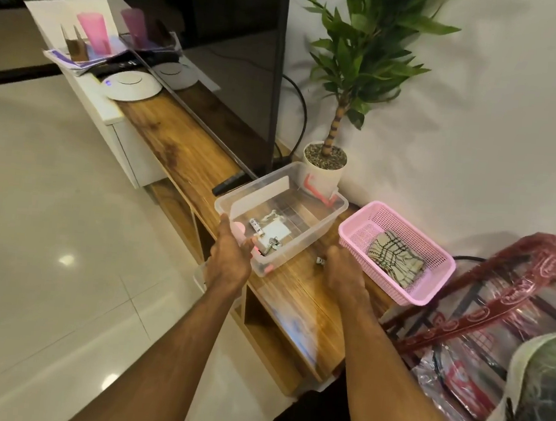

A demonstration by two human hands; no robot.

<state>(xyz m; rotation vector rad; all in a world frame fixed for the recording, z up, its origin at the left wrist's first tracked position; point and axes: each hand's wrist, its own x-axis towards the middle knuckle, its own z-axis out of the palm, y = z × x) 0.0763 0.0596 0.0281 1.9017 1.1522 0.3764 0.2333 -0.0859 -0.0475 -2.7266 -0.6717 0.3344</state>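
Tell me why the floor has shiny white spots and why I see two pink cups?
Head view: the spots are lamp glare on the glossy pale tiled floor; the second cup is the pink plastic cup mirrored in the dark television screen; the left hand gripping the clear plastic box looks slightly blurred.

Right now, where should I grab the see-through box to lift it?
Probably the rim at both short ends of the clear box, coming from the sides. The lip sticks out all round, so fingers can hook under it. The left hand holds the near corner; with keys loose inside, two ends should keep it level.
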